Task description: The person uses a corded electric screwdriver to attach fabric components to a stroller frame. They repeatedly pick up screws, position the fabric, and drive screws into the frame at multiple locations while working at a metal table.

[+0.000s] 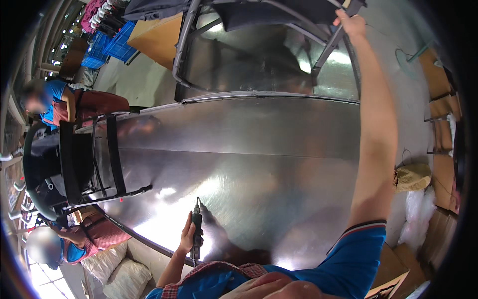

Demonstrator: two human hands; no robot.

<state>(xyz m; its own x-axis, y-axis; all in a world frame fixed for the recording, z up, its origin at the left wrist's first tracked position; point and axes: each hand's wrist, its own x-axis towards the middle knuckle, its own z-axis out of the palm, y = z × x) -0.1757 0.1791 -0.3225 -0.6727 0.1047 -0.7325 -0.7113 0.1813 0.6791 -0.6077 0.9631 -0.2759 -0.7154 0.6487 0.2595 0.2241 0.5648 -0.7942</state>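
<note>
Left hand (186, 236): wrapped round black tool (196, 233), near edge of surface (279, 184). Right hand (352, 26): clamped on grey frame (327, 53), far right corner.

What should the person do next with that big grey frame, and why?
Probably draw the grey tubular frame a little closer with the right hand: that arm is stretched far out to hold it, while the left hand grips the black handheld power tool nearer the body, well away from the frame.

This is a workshop: it has a metal counter (289, 194), a tool (196, 234), blue crates (119, 41), and workers (56, 90) in aprons (102, 233).
</note>
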